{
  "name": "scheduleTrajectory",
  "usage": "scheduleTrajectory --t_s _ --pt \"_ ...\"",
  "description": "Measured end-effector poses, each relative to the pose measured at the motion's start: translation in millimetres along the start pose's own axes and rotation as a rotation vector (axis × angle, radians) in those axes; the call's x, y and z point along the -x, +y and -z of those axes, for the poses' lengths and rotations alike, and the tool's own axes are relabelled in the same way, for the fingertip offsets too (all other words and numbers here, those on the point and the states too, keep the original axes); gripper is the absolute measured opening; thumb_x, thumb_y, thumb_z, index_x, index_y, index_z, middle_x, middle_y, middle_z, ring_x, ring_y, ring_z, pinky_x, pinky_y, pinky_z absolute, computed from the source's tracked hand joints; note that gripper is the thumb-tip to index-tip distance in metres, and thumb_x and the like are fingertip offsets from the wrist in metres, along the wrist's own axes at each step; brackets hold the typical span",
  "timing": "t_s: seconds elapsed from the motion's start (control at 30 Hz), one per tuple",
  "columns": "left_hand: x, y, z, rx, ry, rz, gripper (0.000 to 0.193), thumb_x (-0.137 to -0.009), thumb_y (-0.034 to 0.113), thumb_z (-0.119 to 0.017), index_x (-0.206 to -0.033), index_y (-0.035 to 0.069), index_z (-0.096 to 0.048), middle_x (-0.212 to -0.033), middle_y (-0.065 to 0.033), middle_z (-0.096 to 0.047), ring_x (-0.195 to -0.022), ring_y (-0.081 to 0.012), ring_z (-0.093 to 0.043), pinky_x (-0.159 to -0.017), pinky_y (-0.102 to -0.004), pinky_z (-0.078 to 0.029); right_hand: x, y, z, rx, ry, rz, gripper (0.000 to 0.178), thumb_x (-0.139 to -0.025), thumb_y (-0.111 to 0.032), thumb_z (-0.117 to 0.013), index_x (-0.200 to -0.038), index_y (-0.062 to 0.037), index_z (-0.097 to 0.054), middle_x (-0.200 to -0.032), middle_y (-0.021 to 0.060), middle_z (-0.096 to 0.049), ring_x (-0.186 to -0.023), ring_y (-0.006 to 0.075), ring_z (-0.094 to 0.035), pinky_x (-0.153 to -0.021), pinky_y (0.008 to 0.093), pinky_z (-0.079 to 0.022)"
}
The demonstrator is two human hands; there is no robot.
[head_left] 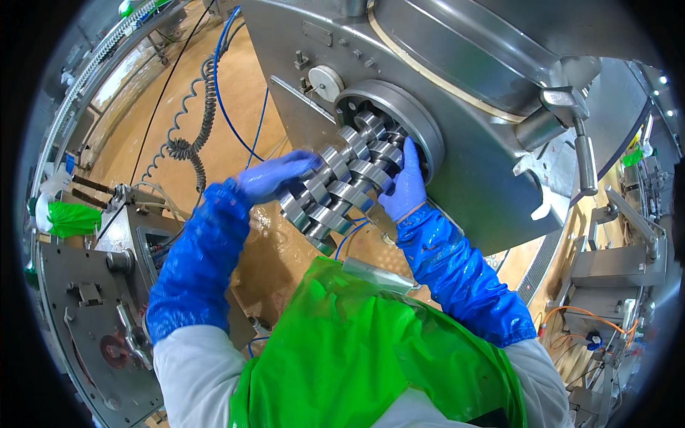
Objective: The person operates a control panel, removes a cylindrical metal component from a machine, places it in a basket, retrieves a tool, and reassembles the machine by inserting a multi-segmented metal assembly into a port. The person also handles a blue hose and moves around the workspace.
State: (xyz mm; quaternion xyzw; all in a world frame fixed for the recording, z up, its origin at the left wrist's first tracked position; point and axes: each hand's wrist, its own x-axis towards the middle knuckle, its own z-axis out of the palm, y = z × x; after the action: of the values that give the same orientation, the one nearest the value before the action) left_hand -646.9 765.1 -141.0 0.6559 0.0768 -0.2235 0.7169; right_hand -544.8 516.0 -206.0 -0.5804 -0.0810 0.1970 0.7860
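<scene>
A pair of shiny intermeshing steel screws (349, 175) sticks out at a slant from the round port (428, 128) of a large steel machine. Their free ends point down toward my apron, and their inner ends are hidden inside the port. My left hand (280, 175), in a blue-violet glove, grips the screws' left side near the outer end, its fingers over the flights. On the right, close to the port's rim, my gloved right hand (407, 185) holds the other side, forefinger stretched along the metal. The undersides of both grips are hidden.
The machine body (471, 192) carries a clamp handle (585, 157) at right and a round white knob (326, 83) beside the port. A coiled grey hose (207, 107) and a blue hose (222, 100) hang at left. Steel equipment (85, 321) stands lower left above wet tan flooring.
</scene>
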Motion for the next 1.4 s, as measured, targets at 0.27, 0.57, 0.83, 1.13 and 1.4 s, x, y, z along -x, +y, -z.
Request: scheduleTrajectory --t_s 0.27,0.57,0.83,1.13,1.4 --pt "-72 27 -15 0.052 -0.092 0.079 0.05 -0.091 0.043 -0.064 -0.121 0.004 -0.06 -0.103 -0.0094 -0.068 -0.086 -0.0154 -0.068 -0.075 -0.0302 -0.057 -2 -43 -22 -0.527 0.015 -0.397 0.04 -0.093 -0.042 -0.061 -0.124 -0.0153 -0.059 -0.114 0.0049 -0.067 -0.096 0.0208 -0.067 -0.087 0.0398 -0.055" --pt "-25 -12 -3 0.116 -0.048 0.172 0.07 -0.084 0.021 -0.067 -0.147 0.005 -0.039 -0.129 -0.0097 -0.059 -0.113 -0.0189 -0.059 -0.1 -0.0348 -0.046 28 -6 -27 -0.642 -0.131 -0.422 0.043 -0.097 -0.046 -0.056 -0.125 -0.0143 -0.058 -0.113 0.0087 -0.068 -0.099 0.0241 -0.068 -0.087 0.0414 -0.056" --pt "-26 -17 -9 0.088 -0.025 0.104 0.059 -0.083 0.018 -0.062 -0.139 0.009 -0.046 -0.116 -0.0087 -0.062 -0.091 -0.0164 -0.065 -0.072 -0.0293 -0.055 23 -18 -30 -0.557 -0.097 -0.451 0.052 -0.091 -0.057 -0.058 -0.121 -0.0151 -0.06 -0.109 0.0093 -0.069 -0.096 0.0252 -0.068 -0.086 0.0455 -0.057" --pt "-21 -23 5 0.085 -0.083 0.138 0.07 -0.079 0.017 -0.067 -0.143 0.003 -0.042 -0.127 -0.0092 -0.061 -0.114 -0.0184 -0.058 -0.103 -0.0337 -0.043 30 -6 -31 -0.644 -0.119 -0.439 0.065 -0.092 -0.067 -0.049 -0.125 -0.0116 -0.057 -0.114 0.0111 -0.067 -0.101 0.0266 -0.068 -0.089 0.0446 -0.056" --pt "-26 -4 -7 0.049 -0.078 0.126 0.055 -0.084 0.027 -0.069 -0.131 0.004 -0.054 -0.112 -0.0078 -0.067 -0.1 -0.0183 -0.064 -0.09 -0.0354 -0.053 25 -28 -25 -0.509 -0.117 -0.468 0.064 -0.089 -0.069 -0.052 -0.123 -0.0154 -0.06 -0.113 0.0087 -0.068 -0.101 0.0252 -0.067 -0.089 0.0458 -0.055"
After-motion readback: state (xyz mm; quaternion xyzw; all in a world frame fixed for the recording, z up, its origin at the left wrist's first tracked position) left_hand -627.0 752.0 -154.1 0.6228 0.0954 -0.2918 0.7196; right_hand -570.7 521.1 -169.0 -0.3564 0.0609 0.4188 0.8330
